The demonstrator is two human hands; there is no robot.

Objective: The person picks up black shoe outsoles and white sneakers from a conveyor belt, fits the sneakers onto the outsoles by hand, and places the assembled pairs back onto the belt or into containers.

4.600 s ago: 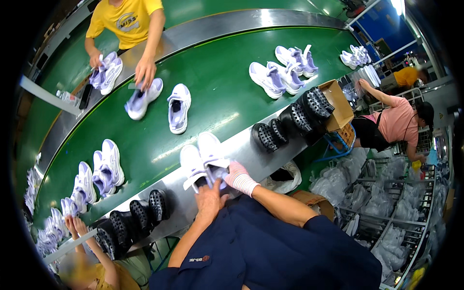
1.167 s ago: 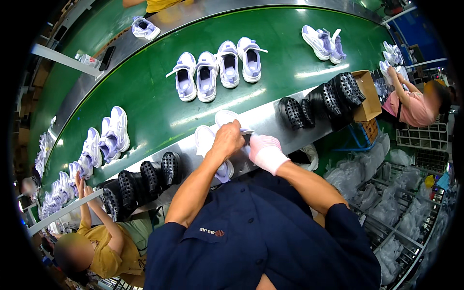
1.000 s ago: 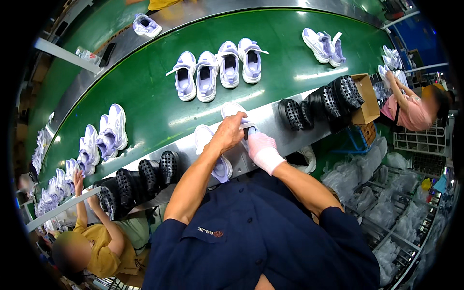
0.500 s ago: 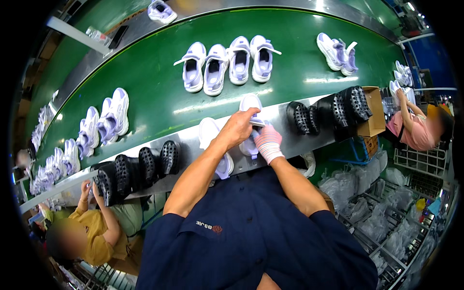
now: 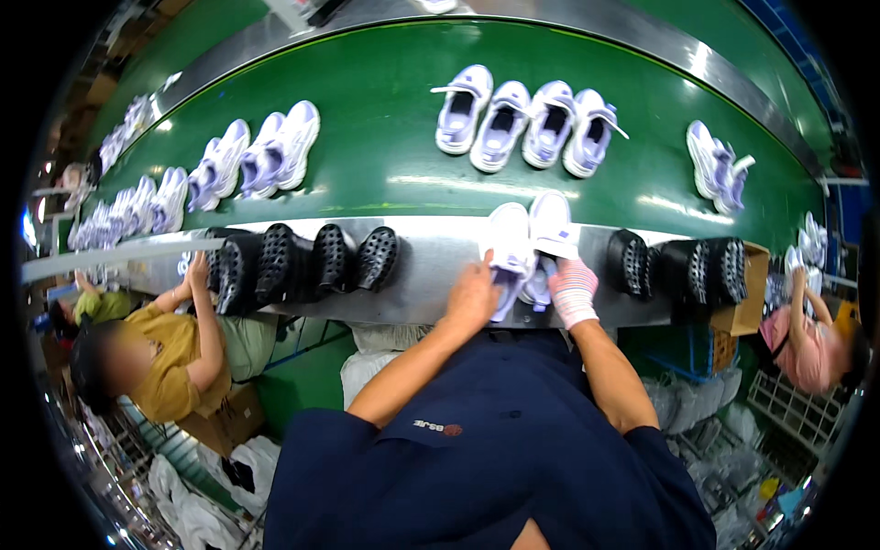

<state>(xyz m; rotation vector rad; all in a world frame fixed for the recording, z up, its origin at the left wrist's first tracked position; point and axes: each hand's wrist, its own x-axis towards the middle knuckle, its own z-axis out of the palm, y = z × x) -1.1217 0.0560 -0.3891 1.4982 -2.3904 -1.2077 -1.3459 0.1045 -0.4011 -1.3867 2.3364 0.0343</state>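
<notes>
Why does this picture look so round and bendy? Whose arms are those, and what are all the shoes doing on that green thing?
The camera sits on a person's head and looks down, and its wide lens bends straight edges into curves. The two arms coming up from the bottom belong to that person, who wears a dark blue shirt. The left hand is bare and the right hand wears a striped glove. Both rest on a pair of white sneakers standing on a grey metal ledge. Rows of black shoe soles also stand on that ledge. Behind it runs a long green belt carrying more white and lilac sneakers. Another person in a yellow shirt works on the left, and one in pink on the right.
</notes>
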